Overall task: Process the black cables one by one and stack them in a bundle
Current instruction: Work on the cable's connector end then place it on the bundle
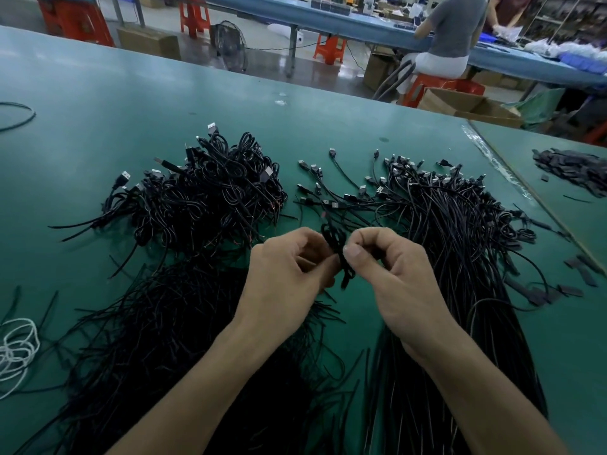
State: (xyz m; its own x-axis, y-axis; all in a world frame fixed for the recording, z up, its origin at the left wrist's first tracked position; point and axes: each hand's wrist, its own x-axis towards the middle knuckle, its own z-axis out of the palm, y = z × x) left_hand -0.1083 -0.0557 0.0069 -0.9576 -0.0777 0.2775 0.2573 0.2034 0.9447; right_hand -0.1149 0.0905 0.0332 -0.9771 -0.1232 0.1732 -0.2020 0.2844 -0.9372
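Between my two hands a coiled black cable point(338, 251) stands above the green table point(98, 110). My left hand point(289, 270) pinches it from the left and my right hand point(391, 267) pinches it from the right, thumb on top. Behind my left hand lies a heap of coiled black cables point(210, 192) with USB plugs. To the right, a long spread of straight black cables point(453, 231) runs toward me, plugs at the far end. Under my forearms lies a mass of thin black ties point(184, 323).
A white cord point(16, 349) lies at the left edge. Small dark flat pieces point(571, 169) are piled at the far right, past a strip of tape point(492, 159). Beyond the table are red stools, cardboard boxes, a fan and a seated person point(453, 31) at another bench.
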